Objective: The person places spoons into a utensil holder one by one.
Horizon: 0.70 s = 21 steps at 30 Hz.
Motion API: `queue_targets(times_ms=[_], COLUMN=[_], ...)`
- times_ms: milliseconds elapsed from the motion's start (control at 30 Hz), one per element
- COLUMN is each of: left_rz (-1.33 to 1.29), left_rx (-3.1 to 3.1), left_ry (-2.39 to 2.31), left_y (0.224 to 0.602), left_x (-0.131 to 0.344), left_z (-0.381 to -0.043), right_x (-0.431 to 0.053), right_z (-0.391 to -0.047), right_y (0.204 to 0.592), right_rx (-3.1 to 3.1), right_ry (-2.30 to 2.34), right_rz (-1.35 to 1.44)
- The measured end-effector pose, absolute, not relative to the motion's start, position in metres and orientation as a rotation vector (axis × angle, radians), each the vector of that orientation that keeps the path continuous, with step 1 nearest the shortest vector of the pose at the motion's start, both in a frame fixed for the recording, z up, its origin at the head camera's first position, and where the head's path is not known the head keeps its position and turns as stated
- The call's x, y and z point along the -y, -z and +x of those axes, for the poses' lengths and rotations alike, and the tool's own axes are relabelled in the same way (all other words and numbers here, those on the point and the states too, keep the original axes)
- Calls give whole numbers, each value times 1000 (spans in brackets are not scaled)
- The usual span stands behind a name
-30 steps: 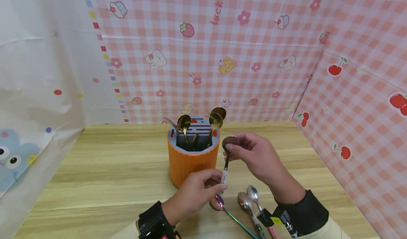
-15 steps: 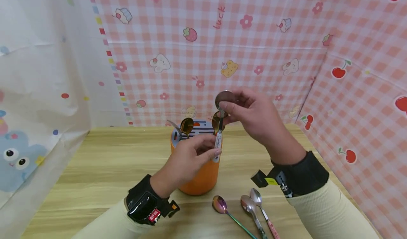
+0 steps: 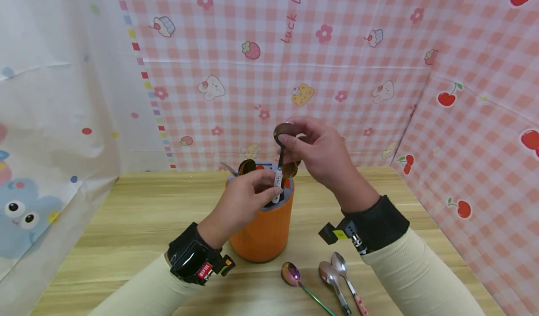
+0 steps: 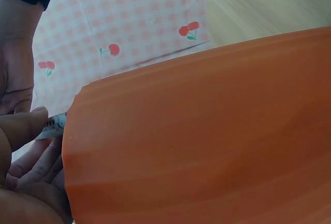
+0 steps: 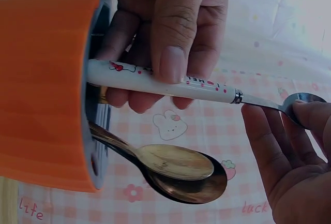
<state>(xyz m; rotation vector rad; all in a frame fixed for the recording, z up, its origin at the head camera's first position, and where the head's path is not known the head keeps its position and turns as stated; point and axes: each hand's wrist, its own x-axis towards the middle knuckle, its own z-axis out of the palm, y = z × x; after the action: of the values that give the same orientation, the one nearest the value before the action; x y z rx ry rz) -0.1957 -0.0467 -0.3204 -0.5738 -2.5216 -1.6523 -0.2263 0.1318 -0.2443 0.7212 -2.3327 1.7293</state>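
A spoon point(image 3: 278, 176) with a white printed handle stands upright over the orange utensil holder point(image 3: 262, 241), bowl up. My right hand point(image 3: 322, 153) pinches its bowl between thumb and fingers. Lower down, my left hand point(image 3: 241, 200) pinches the white handle. The right wrist view shows the handle's end at the holder's mouth; how deep it sits cannot be told. Beside it, a gold spoon point(image 5: 178, 161) and a darker spoon point(image 5: 209, 193) lean out of the holder. Another gold spoon point(image 3: 247, 166) rises behind my left hand.
On the wooden table in front of the holder lie a rainbow-coloured spoon point(image 3: 291, 275), a silver spoon point(image 3: 329, 275) and a pink-handled spoon point(image 3: 339, 262). Pink checked cloth point(image 3: 236, 105) hangs behind and at the right, with a white sheet point(image 3: 54, 96) at the left.
Both hands have lifted the spoon from the front of the holder, then moved it left and over the holder's opening, with the handle end lowered to its mouth.
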Motion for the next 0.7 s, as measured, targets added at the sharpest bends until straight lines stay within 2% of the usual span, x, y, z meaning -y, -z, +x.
queue_targets(times_ms=[700], left_rz=[-516], left_rx=[2473], left_ry=[1613], left_y=[324], left_x=[50], left_z=[-190], right_x=[-137], right_z=[-224], right_y=[257], right_rx=[2366], right_ry=[-1579], right_rz=[790])
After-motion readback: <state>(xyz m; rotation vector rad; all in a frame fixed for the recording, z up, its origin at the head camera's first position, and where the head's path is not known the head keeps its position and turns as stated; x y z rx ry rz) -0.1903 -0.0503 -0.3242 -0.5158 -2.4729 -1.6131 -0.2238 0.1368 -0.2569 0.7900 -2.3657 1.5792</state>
